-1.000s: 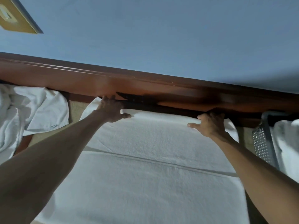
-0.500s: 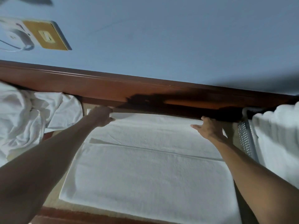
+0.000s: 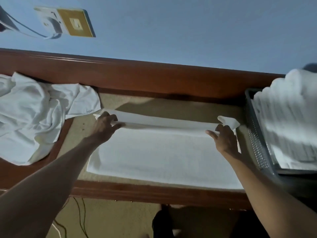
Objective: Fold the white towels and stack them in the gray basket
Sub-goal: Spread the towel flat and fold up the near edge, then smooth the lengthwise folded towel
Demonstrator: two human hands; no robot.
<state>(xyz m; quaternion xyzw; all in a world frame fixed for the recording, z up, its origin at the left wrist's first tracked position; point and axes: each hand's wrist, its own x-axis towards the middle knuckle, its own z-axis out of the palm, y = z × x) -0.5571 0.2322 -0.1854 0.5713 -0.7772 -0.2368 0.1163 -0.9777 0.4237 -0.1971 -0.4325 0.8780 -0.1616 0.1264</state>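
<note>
A white towel [image 3: 159, 153] lies spread on the tan tabletop in front of me. Its far edge is lifted and turned toward me. My left hand [image 3: 104, 125] pinches the far left corner of that edge. My right hand [image 3: 223, 139] pinches the far right corner, whose tip sticks up above my fingers. The gray basket [image 3: 255, 134] stands at the right, holding a stack of folded white towels [image 3: 288, 121] that rises above its rim.
A heap of crumpled white towels [image 3: 34, 114] lies at the left of the table. A wooden ledge [image 3: 154, 78] runs along the back under a blue wall with a socket plate [image 3: 75, 23]. The table's wooden front edge [image 3: 154, 191] is near me, with cables on the floor below.
Both hands have drawn the towel's far edge away from the wooden ledge toward me, lifting it off the table. The view has tilted down, showing the table's front edge and more of the basket.
</note>
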